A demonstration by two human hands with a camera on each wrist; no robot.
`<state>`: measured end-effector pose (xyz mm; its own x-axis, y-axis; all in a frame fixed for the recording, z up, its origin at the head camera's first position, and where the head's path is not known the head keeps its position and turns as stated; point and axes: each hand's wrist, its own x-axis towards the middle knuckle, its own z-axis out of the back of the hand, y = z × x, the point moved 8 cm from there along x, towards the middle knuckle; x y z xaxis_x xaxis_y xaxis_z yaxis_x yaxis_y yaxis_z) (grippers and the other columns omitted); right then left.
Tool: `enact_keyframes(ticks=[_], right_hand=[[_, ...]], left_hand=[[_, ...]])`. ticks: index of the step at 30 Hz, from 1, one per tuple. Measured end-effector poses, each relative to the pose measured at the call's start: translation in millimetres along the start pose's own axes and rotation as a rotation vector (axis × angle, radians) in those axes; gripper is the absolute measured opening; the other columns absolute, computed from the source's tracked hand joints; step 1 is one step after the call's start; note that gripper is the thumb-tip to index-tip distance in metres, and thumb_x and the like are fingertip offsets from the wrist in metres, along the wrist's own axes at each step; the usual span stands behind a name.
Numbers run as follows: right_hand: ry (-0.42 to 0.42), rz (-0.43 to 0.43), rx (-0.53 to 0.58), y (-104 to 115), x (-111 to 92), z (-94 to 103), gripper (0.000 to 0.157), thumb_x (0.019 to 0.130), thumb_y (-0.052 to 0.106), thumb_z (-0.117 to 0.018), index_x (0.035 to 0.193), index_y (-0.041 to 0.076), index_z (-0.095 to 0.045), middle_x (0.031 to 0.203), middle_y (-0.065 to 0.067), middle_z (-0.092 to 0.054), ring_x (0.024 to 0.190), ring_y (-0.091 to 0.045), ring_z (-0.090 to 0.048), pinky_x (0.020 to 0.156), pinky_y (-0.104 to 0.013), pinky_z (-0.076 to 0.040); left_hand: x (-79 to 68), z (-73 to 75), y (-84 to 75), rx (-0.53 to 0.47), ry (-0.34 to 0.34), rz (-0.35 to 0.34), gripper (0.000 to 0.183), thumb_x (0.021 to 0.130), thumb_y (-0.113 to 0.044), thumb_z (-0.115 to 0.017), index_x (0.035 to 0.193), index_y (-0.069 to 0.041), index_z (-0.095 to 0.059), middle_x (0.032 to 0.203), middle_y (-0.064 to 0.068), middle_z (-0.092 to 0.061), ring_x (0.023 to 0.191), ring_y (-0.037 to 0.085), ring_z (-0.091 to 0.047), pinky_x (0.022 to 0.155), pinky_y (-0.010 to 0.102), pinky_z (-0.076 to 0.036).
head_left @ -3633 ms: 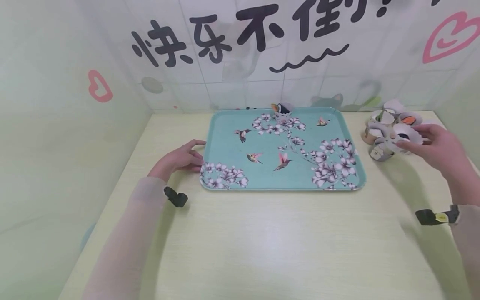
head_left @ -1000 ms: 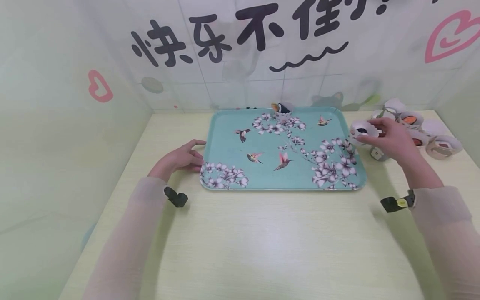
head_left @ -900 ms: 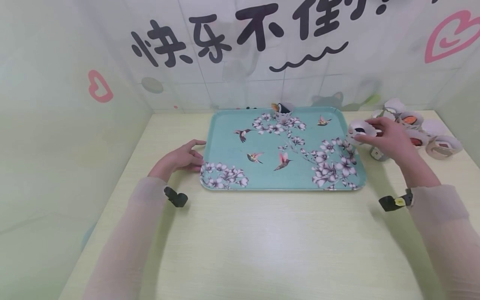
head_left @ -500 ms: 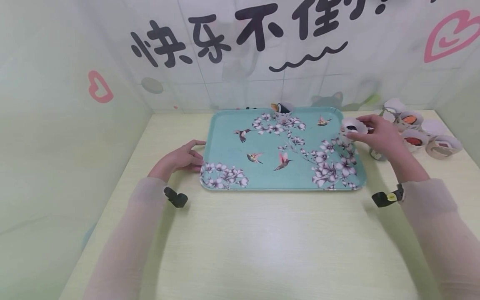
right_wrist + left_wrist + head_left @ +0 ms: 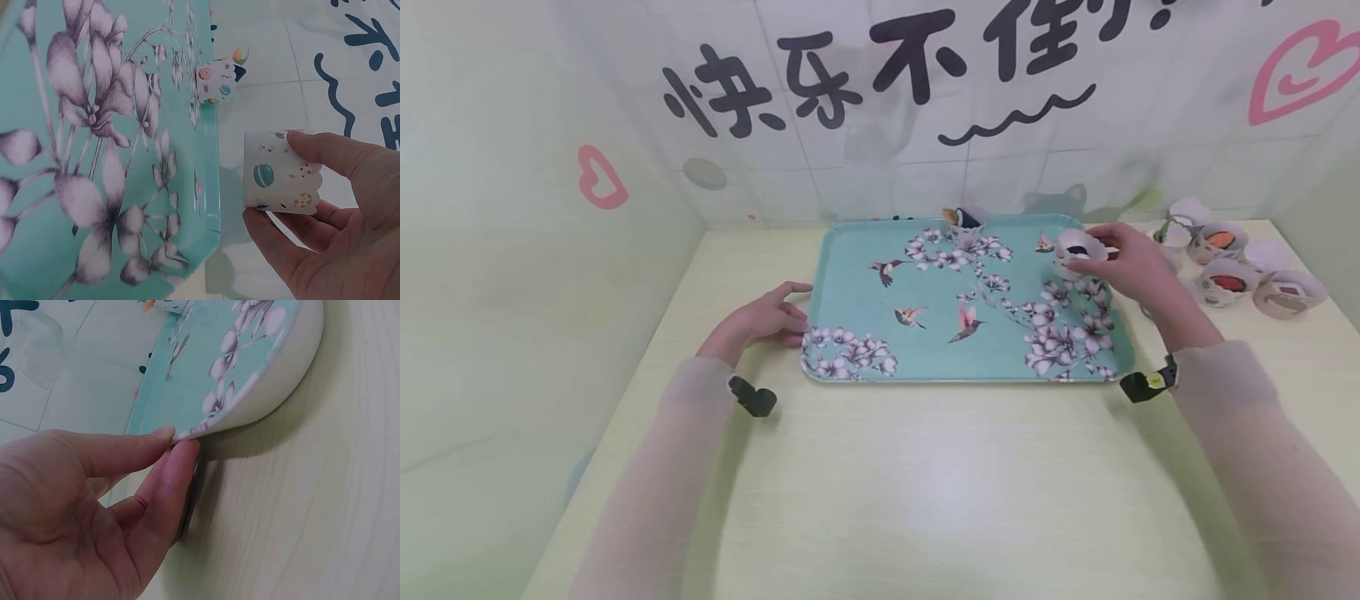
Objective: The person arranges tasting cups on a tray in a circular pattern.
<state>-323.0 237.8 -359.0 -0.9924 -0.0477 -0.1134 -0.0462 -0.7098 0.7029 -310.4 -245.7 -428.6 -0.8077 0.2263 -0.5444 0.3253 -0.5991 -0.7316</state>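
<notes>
A pale blue tray [image 5: 857, 292] printed with blossoms and hummingbirds lies against the back wall. At its left edge, my left hand [image 5: 760, 318] pinches the rim between thumb and fingers, as the left wrist view shows. My right hand [image 5: 1138, 265] grips a white scalloped paper baking cup [image 5: 275, 169] printed with macarons. In the head view this cup appears over the tray's back right part, with something dark inside. The right wrist view shows it held clear of the tray surface. Another paper cup [image 5: 967, 227], with dark and orange contents, stands at the tray's back edge.
Right of the tray, several paper cups cluster on the table [image 5: 925, 483]. One cup [image 5: 1228, 283] holds something red, another [image 5: 1219, 242] something orange. A tan cup [image 5: 1288, 293] stands outermost. The right forearm partly hides a cup near the tray. Walls close off the back and sides.
My right hand has taken the paper cup from the right-hand cluster and moved it left, past the tray's right rim and over the tray. The left hand and tray have stayed put.
</notes>
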Motion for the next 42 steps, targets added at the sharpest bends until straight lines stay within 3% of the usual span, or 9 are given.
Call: enact_keyframes(ticks=[13,29,42], right_hand=[[-0.001,0.028,0.038,20,24,-15.3,0.072,0.094,0.036,-0.067,0.148,-0.004,-0.039,0.147,-0.031,-0.044,0.131,-0.044,-0.044,0.101,-0.058,-0.044],[-0.005,-0.001,0.066,45,55,-35.6,0.068,0.095,0.029,-0.067,0.148,-0.002,-0.039,0.152,-0.026,-0.041,0.136,-0.043,-0.041,0.111,-0.059,-0.041],[-0.031,-0.036,0.057,40,84,-50.9,0.063,0.093,0.024,-0.068,0.142,-0.006,-0.042,0.148,-0.026,-0.045,0.132,-0.039,-0.044,0.114,-0.054,-0.039]], left_hand=[[-3.8,0.0,-1.1,-0.006,-0.003,-0.001,0.075,0.098,-0.001,-0.056,0.16,-0.019,-0.016,0.12,0.016,-0.05,0.083,0.009,-0.062,0.077,0.019,-0.058],[-3.5,1.2,-0.8,0.004,0.0,0.0,0.076,0.099,-0.002,-0.056,0.16,-0.02,-0.015,0.122,0.016,-0.049,0.084,0.009,-0.061,0.078,0.018,-0.057],[-0.6,-0.2,-0.5,-0.017,0.01,-0.007,0.077,0.098,-0.001,-0.056,0.16,-0.02,-0.015,0.122,0.016,-0.049,0.084,0.008,-0.062,0.078,0.019,-0.058]])
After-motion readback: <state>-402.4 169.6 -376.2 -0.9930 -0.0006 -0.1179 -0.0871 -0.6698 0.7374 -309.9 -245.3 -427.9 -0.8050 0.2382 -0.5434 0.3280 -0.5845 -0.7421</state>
